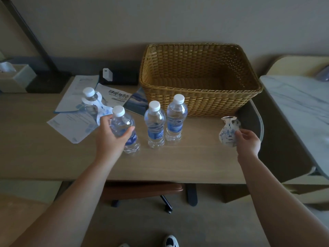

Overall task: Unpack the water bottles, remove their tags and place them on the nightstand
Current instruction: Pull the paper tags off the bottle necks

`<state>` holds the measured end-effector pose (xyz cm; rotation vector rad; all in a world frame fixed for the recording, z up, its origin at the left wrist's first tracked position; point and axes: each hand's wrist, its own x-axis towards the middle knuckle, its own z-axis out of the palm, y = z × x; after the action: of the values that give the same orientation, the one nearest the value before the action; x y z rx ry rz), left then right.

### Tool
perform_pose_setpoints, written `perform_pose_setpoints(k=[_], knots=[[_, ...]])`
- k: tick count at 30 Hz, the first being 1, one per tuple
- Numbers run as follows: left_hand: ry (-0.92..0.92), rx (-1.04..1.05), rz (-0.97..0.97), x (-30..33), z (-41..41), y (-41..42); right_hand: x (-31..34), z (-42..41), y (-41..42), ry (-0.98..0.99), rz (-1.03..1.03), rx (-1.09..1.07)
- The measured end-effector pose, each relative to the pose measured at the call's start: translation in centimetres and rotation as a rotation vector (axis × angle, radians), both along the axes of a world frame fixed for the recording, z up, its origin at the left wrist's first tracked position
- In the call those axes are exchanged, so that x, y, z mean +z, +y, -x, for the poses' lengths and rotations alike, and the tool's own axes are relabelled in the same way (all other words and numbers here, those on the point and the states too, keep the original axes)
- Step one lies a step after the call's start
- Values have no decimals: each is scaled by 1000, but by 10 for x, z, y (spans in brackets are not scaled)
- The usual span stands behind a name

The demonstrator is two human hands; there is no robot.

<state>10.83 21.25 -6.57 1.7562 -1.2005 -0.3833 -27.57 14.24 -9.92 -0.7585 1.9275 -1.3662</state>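
Observation:
Several clear water bottles with white caps stand on the wooden desk (195,157). My left hand (111,138) grips the front-left bottle (124,125) around its body. Behind it stands a bottle (89,98) with a white and blue paper tag (101,107) around its neck. Two untagged bottles, one (154,123) beside the other (176,118), stand in the middle before the basket. My right hand (248,141) pinches a loose, crumpled paper tag (228,131) above the desk's right end.
A large wicker basket (199,97) sits at the back of the desk. Papers and brochures (74,122) lie at the left. A dark bin (252,120) stands right of the desk, with a marble-topped surface (299,104) beyond. A chair (142,191) is tucked under the desk.

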Motion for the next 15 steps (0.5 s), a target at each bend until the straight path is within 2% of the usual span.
perform_pose_setpoints(k=[4, 8, 13, 15], knots=[[48, 8, -19, -2, 0, -2, -12, 19, -22, 177, -91, -61], [82, 2, -41, -3, 1, -2, -17, 19, -25, 311, -162, 4], [116, -2, -54, -3, 2, -2, -34, 11, 2, 833, -189, 296], [123, -2, -55, -4, 1, -2, -42, 9, 10, 916, -244, 416]])
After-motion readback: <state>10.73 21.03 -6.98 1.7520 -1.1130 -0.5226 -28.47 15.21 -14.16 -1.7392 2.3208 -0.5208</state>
